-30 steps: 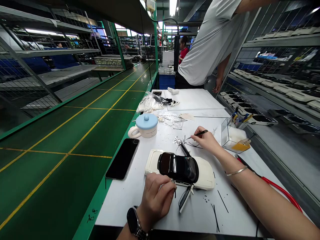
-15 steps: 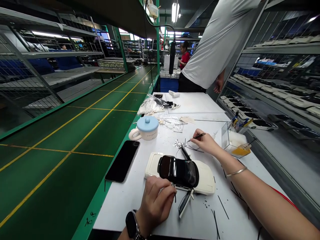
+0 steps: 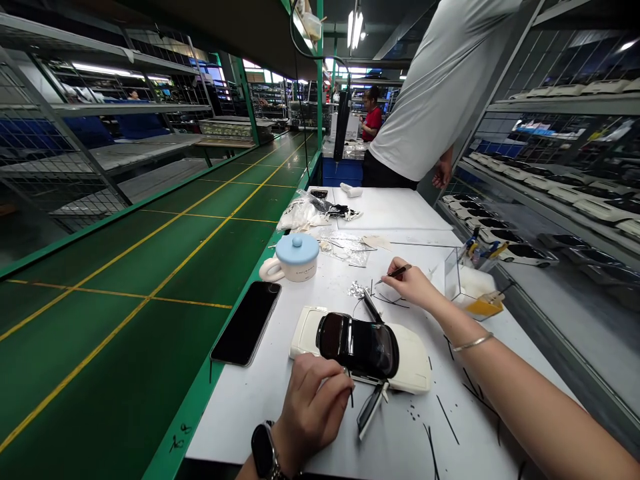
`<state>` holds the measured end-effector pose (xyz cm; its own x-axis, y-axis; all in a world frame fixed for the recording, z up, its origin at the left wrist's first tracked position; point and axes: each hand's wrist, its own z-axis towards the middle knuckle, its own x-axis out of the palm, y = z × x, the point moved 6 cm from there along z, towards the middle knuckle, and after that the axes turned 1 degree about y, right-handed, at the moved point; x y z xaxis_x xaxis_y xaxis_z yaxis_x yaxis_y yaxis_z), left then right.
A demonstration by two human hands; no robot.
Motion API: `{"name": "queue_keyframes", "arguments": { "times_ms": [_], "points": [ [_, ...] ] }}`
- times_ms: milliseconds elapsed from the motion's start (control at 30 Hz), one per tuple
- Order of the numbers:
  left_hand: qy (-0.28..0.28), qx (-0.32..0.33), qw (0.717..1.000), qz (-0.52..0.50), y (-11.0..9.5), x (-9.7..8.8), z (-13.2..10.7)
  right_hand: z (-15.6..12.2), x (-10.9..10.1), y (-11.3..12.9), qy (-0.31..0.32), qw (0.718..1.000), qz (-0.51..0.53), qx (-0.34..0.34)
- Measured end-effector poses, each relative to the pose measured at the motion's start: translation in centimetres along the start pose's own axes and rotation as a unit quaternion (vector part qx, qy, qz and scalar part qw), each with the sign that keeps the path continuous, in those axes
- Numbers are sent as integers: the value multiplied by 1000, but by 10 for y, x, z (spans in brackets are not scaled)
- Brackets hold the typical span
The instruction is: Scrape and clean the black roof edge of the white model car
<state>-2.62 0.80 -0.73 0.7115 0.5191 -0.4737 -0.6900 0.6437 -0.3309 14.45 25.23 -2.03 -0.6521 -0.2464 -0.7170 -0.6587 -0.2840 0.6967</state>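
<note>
A white model car with a black roof (image 3: 360,345) lies on the white table (image 3: 280,393), both its doors swung open. My left hand (image 3: 313,403) rests at the car's near side, fingers pinched on a thin black strip. My right hand (image 3: 413,287) reaches beyond the car and grips tweezers (image 3: 395,273), whose tip points at thin black strips (image 3: 387,298) lying on the table. More loose black strips (image 3: 447,410) are scattered near the front right.
A black phone (image 3: 246,322) and a lidded blue-and-white mug (image 3: 295,257) sit to the left. A clear box (image 3: 470,283) with tools stands right. Plastic bags (image 3: 320,213) lie farther back. A person in a grey shirt (image 3: 435,93) stands beyond; a green conveyor (image 3: 125,300) runs left.
The view shifted slightly; my right hand edged a little nearer with the tweezers tip over the black strips. My left hand stays at the car.
</note>
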Motion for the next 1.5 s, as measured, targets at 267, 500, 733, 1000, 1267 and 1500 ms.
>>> {"name": "queue_keyframes", "arguments": {
  "times_ms": [267, 500, 733, 1000, 1267, 1500],
  "points": [
    [7, 2, 1000, -9, 1, 1, -1, 2, 1, 3, 10, 1000, 9, -5],
    [5, -1, 1000, -7, 2, 1, -1, 8, 3, 5, 2, 1000, 9, 5],
    [2, 12, 1000, -7, 2, 0, -1, 1, -1, 0, -48, 998, 43, 2],
    [3, 33, 999, 4, 11, 1, -5, -27, -15, 10, -133, 984, 116, -18],
    [26, -89, 994, -60, 12, 1, 13, -76, -24, 4, -205, 936, 285, -13],
    [30, -146, 982, -119, 10, 8, 14, -112, -27, 6, -245, 883, 400, -8]
  ]
}}
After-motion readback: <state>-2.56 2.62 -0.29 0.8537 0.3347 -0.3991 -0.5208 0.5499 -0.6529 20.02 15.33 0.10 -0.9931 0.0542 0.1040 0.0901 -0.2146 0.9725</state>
